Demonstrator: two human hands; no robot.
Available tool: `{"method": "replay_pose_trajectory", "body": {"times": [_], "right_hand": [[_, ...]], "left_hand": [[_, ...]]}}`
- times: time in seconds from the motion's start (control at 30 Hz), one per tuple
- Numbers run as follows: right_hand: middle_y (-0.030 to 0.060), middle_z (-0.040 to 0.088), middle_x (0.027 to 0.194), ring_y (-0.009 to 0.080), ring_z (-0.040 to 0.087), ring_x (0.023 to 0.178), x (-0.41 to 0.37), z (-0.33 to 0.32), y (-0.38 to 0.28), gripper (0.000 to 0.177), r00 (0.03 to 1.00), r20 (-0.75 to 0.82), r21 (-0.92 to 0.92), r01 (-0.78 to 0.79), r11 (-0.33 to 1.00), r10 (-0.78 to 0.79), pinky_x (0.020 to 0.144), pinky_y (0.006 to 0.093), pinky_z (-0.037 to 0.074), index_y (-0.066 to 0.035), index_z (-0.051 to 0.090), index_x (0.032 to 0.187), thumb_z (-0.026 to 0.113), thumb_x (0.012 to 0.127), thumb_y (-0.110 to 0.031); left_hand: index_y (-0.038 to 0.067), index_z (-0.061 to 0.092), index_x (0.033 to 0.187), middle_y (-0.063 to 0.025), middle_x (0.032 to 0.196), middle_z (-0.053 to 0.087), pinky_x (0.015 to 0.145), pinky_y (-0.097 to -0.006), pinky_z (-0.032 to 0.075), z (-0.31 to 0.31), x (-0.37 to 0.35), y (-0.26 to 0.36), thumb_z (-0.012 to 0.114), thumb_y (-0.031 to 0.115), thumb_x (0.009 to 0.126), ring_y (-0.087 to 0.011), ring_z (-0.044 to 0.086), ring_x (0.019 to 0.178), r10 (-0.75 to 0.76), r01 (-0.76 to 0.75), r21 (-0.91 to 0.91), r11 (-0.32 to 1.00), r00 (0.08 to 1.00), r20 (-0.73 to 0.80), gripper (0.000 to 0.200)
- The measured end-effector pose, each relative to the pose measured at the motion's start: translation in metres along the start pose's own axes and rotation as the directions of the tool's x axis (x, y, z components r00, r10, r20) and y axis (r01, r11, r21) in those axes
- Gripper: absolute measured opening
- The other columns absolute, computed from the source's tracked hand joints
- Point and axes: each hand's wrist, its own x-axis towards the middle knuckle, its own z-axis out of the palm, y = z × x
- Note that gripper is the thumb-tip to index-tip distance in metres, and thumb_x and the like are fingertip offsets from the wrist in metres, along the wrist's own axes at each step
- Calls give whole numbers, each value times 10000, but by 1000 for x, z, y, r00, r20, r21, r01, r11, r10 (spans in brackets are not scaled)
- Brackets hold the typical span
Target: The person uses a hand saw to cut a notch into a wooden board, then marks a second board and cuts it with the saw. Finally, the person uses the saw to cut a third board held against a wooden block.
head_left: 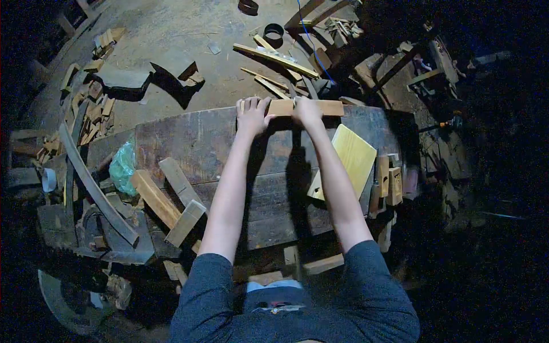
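A short, light-brown wooden board (330,108) lies along the far edge of the workbench (194,143). My left hand (251,116) holds the board's left end, with the fingers spread over its top and the thumb on the near side. My right hand (307,112) is closed at the middle of the board. A narrow dark shape shows just beyond its fingers, but I cannot make out what it grips. Under my right forearm a pale yellow wooden panel (354,157) with a small hole in one corner lies tilted across the bench.
On the bench's left lie several wood blocks (157,200), a green plastic bag (123,168) and a long curved strip (94,186). Small wooden blocks (394,186) stand at the right edge. Beyond the bench, wood strips (277,60) and a black ring (274,35) lie on the floor.
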Motion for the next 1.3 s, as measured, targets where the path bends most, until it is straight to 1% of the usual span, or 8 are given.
{"method": "replay_pose_trajectory", "body": {"times": [0.2, 0.4, 0.63, 0.87, 0.93, 1.0, 1.13, 1.3], "right_hand": [[171, 561, 744, 312, 546, 733, -94, -33, 26, 330, 988, 147, -87, 52, 995, -38, 656, 390, 432, -176, 527, 972, 429, 665, -107], [156, 566, 791, 304, 552, 742, -146, -48, 35, 296, 991, 133, -42, 29, 999, -23, 647, 407, 427, -161, 531, 959, 452, 676, -124], [186, 562, 807, 292, 555, 771, -27, -7, 23, 274, 993, 110, 28, 29, 999, -32, 677, 376, 440, -77, 563, 882, 510, 629, -168], [181, 573, 790, 277, 570, 746, 35, 7, 6, 220, 990, 140, -14, 10, 1000, -8, 666, 340, 452, -24, 599, 727, 553, 579, -180], [186, 568, 798, 280, 561, 771, 18, 11, 13, 281, 992, 51, -7, 116, 993, -115, 689, 356, 441, -69, 573, 872, 527, 616, -177], [177, 568, 796, 291, 557, 766, -13, 2, 18, 270, 997, 59, 128, 39, 991, -47, 681, 381, 436, -86, 565, 890, 512, 643, -181], [140, 573, 815, 305, 550, 760, -80, -14, 33, 300, 989, 150, -8, -18, 1000, 19, 675, 394, 429, -173, 552, 945, 465, 659, -153], [154, 566, 808, 305, 548, 763, -154, -44, 39, 381, 982, 182, 22, 56, 998, -59, 661, 394, 429, -212, 492, 1034, 431, 668, -126]], "left_hand": [[183, 442, 1062, -47, 1008, 429, 888, -417, 167, -3, 2, 1, 547, 410, 653, -206, 331, 1011, -36, 38, -24, 999, 998, 57, 480], [182, 370, 1135, -79, 1072, 393, 901, -479, 123, -3, 4, -1, 483, 453, 698, -244, 294, 1059, -34, 38, -23, 999, 987, 159, 527], [176, 430, 1089, -70, 1010, 414, 879, -457, 157, 1, 1, -1, 482, 541, 655, -240, 335, 980, 25, -25, 11, 1000, 1000, -2, 569], [170, 475, 1026, -62, 948, 447, 884, -446, 180, 0, 1, 4, 552, 453, 623, -221, 356, 964, -20, 20, -3, 1000, 998, -55, 498], [169, 475, 1016, -62, 926, 451, 877, -446, 189, -2, 3, 6, 554, 456, 619, -221, 363, 955, -14, 15, 11, 1000, 998, -59, 496], [170, 471, 1017, -62, 933, 449, 872, -447, 194, -5, 3, 5, 554, 455, 621, -221, 360, 958, -5, 6, 21, 1000, 998, -57, 495], [175, 467, 1021, -63, 953, 447, 882, -441, 177, 0, 2, 5, 563, 446, 619, -218, 350, 980, -26, 27, 10, 1000, 999, -34, 494], [185, 460, 1043, -60, 955, 433, 863, -453, 194, 3, 2, 1, 525, 497, 636, -234, 350, 960, 17, -16, 15, 1000, 998, -63, 517]]}}
